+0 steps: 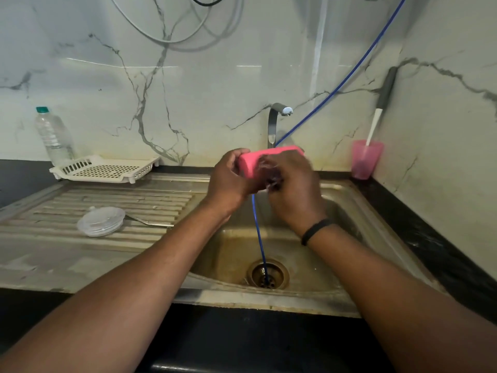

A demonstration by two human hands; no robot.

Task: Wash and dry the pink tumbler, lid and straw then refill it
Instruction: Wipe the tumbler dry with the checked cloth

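Still washing: above sink, left hand grips pink tumbler; right hand scrubs, seemingly clutching scourer; rinse next.

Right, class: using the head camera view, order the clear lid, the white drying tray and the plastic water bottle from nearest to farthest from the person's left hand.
From the left hand:
1. Clear lid, on the ribbed drainboard, lower left.
2. White drying tray, at the back of the drainboard, left.
3. Plastic water bottle, upright behind the tray by the wall, far left.
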